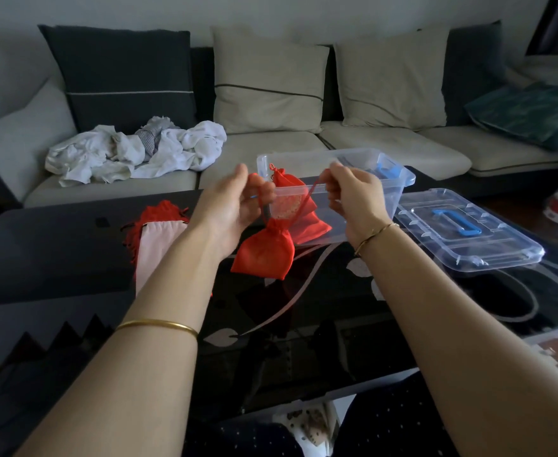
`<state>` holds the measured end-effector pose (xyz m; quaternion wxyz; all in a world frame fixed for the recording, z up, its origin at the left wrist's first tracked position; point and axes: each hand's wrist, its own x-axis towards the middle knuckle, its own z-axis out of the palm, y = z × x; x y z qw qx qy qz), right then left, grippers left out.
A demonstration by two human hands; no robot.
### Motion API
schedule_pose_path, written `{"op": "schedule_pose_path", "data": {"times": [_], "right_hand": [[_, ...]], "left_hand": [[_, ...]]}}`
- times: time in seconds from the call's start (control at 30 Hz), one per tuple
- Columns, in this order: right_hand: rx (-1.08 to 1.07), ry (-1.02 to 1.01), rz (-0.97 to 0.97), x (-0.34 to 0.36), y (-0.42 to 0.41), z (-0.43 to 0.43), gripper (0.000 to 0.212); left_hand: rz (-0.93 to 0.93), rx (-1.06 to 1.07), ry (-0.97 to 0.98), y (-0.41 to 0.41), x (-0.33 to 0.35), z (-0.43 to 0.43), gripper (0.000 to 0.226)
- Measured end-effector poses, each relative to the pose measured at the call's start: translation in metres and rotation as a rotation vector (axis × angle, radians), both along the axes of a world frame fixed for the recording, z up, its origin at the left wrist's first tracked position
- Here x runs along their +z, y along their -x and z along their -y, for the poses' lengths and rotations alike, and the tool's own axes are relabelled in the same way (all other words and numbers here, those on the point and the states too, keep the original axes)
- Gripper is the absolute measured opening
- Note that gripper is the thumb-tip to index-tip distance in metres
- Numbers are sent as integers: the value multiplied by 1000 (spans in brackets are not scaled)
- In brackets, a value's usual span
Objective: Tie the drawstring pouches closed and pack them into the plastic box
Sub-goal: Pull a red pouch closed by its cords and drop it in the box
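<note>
The red pouch (264,253) hangs just above the bench (56,252), on the near side of the clear plastic box (399,192), its neck gathered shut. The left hand (234,206) pinches one cord end and the right hand (353,199) pinches the other, drawn apart. The pouch looks light, soft and limp, so the thin cords are the surest hold. Other red pouches (289,184) lie inside the box.

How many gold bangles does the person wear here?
2. One gold bangle circles the left forearm; a thinner bangle sits at the right wrist. No others show.
</note>
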<state>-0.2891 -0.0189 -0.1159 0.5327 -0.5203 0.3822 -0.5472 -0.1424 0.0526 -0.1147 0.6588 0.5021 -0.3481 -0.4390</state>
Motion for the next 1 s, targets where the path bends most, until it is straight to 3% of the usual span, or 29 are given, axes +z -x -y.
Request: {"op": "schedule_pose_path", "data": {"times": [0.23,0.37,0.5,0.6,0.67,0.8,0.9,0.93,1.0], "right_hand": [[131,275,-136,11,-20,-17,34],[165,323,-174,11,-23,-20,34],[204,116,-94,9,-23,-14,40],[200,62,-433,-2,-21,-8,43],[288,42,-521,-8,-18,-10,43],[364,83,-405,-6,-16,-17,42],[431,-47,-272,-4,-15,-17,42],[506,-87,-298,-3,-13,-16,39],[604,-108,-538,0,-8,-21,30]], "left_hand": [[197,-137,-9,15,2,-5,10],[299,-154,-24,16,3,-10,8],[277,-128,-38,15,1,-8,16],[231,-140,-45,15,1,-8,14],[218,-139,-40,13,1,-8,17],[175,-119,-36,11,0,-7,18],[184,-48,-41,9,-3,-6,17],[191,-23,-40,8,-4,-6,17],[214,-4,-43,6,-5,-5,17]]}}
